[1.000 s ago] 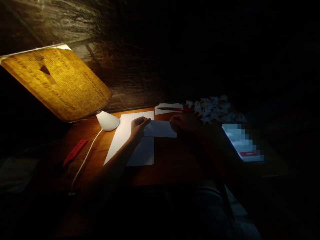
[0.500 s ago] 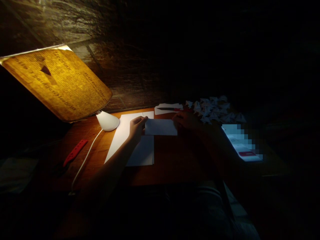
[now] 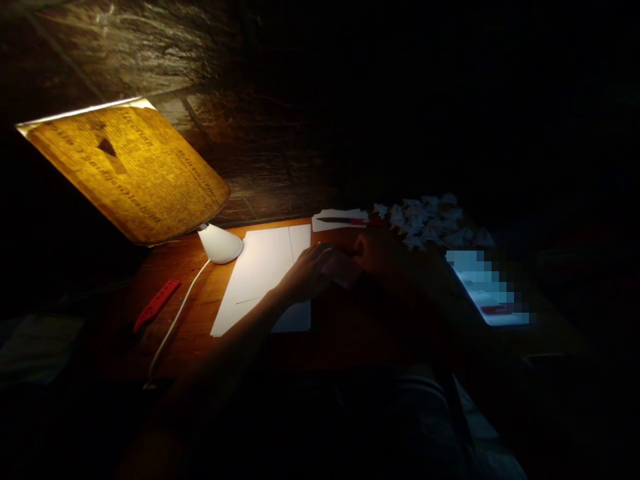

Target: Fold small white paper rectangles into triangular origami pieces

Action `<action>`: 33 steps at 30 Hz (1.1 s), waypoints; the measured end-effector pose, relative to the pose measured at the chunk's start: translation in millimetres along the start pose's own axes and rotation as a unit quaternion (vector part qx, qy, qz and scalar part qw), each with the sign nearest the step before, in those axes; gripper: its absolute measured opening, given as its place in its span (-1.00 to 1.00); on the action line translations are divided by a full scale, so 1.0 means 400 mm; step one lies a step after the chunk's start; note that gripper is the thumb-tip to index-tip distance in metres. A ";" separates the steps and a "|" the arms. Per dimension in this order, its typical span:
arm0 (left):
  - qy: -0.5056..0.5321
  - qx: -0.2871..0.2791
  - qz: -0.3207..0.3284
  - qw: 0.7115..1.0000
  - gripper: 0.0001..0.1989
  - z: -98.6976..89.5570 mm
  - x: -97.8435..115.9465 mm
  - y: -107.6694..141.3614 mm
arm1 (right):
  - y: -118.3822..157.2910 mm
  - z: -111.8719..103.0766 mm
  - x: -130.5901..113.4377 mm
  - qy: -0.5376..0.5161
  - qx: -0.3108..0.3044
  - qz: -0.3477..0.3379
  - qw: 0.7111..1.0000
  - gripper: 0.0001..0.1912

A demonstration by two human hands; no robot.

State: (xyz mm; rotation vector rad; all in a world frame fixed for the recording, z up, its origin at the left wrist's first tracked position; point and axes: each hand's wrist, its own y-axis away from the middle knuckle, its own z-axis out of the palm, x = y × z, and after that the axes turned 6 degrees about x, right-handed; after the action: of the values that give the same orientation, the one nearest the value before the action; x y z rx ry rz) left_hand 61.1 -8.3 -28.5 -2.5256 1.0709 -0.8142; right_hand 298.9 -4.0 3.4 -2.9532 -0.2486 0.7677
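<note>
A small piece of white paper (image 3: 343,268) is held in shadow between my two hands, tilted over the wooden table. My left hand (image 3: 309,268) reaches in from the left with its fingers over the paper's left part. At the paper's right side my right hand (image 3: 373,252) has its fingers curled against it; darkness hides much of that hand. Large white sheets (image 3: 263,267) lie under and beside my left forearm, with thin lines visible on the top one.
A lamp with a white base (image 3: 220,244) and a printed yellow shade (image 3: 140,170) stands left. Near it lies a red-handled tool (image 3: 157,303). A dark blade with a red handle (image 3: 340,219) rests on paper pieces. Folded paper shapes (image 3: 425,220) and a glowing screen (image 3: 483,287) are right.
Both hands have moved closer together. The small paper, earlier held out flat between them, is now tilted and partly covered by my left hand, which has shifted right. The view has shifted slightly.
</note>
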 end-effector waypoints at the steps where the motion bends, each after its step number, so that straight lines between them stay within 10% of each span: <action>1: 0.004 -0.022 0.013 1.000 -0.52 0.008 0.004 0.001 | 0.018 -0.003 -0.002 0.010 -0.006 -0.009 1.000 -0.81; 7: 0.029 -0.064 0.078 0.994 -0.62 0.032 0.006 0.001 | 0.128 -0.037 -0.004 0.087 -0.016 0.002 0.996 -0.85; 14: 0.010 -0.079 0.098 0.992 -0.52 0.023 0.030 0.006 | 0.207 -0.014 0.003 0.078 0.031 -0.206 0.975 -0.59; 33: -0.018 -0.110 0.112 0.987 -0.44 0.013 0.026 0.008 | 0.237 -0.003 0.029 0.068 0.019 -0.256 0.964 -0.60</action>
State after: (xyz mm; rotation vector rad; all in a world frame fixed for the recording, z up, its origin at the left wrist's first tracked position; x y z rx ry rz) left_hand 68.1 -17.9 -30.0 -2.5186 1.4713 -0.6156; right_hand 322.4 -95.3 -12.4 -2.6925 -0.9236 0.4879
